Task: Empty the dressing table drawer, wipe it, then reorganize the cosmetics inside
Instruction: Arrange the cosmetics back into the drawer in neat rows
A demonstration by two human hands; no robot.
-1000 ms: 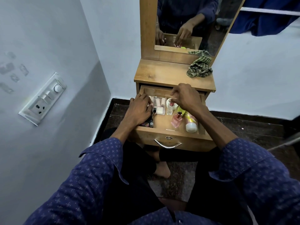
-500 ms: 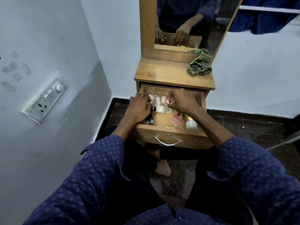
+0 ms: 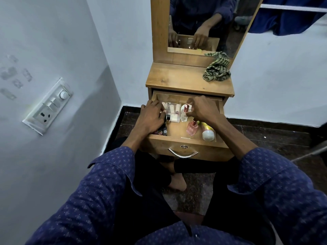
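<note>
Since 1 s ago the right hand (image 3: pixel 203 110) has slid left from over the pink bottle to the clear glass perfume bottle with the rose-gold cap (image 3: pixel 185 113), which now stands in plain view; the left hand (image 3: pixel 152 117) has barely shifted. Landmark: the pulled-out wooden drawer (image 3: pixel 185 149) with its curved metal handle. The clear bottle stands upright mid-drawer toward the back, touching the right side of a clear plastic organiser box of pale tubes (image 3: pixel 172 112). Right hand's fingers are curled, thumb and fingertips at the bottle's right side near the cap; looks like a pinch, but I can't tell if contact is firm. Left hand is curled over small dark bottles (image 3: pixel 163 129) in the drawer's front-left corner; what it grips, if anything, is hidden. A square pink glass bottle (image 3: pixel 192 127) and a yellow tube with a white cap (image 3: pixel 208 132) lie front-right. A striped green cloth (image 3: pixel 216 69) sits on the tabletop above the drawer, back-right. Handling guess: glass is rigid, smooth, fairly heavy for its size, breakable. Take it by the body below the cap; the cap could pull off.
</note>
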